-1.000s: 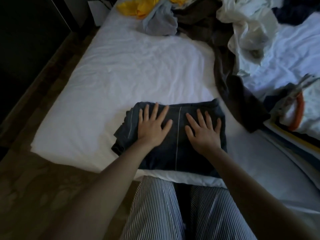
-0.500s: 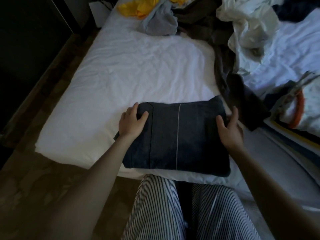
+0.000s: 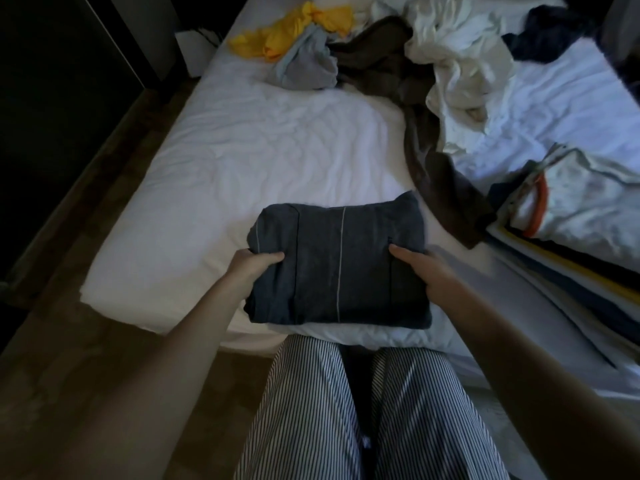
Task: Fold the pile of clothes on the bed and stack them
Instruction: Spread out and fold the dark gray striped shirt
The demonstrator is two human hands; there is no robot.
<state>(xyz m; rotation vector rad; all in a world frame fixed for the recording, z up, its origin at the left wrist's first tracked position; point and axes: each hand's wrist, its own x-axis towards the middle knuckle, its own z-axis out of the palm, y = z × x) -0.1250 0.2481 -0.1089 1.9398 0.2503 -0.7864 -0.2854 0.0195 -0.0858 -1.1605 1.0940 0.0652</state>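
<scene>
Both hands have shifted from the folded dark navy garment [image 3: 341, 268]'s sides to its near corners; left hand [image 3: 247, 271] and right hand [image 3: 427, 271] each pinch an edge, thumbs on top. It sits at the white bed [image 3: 242, 161]'s near edge, seemingly ready to lift toward the stack of folded clothes [image 3: 571, 244] on the right.

Wide bed with wrinkled white sheet [image 3: 277, 150] fills centre and right. Dark brown wood-grain floor [image 3: 52, 341] along its left side and near end. Tall black panel [image 3: 52, 81] upper left, detail lost in shadow. Small white box-shaped unit [image 3: 194, 53] beside bed's far left corner. Room dim; cool light brightest on sheet.
</scene>
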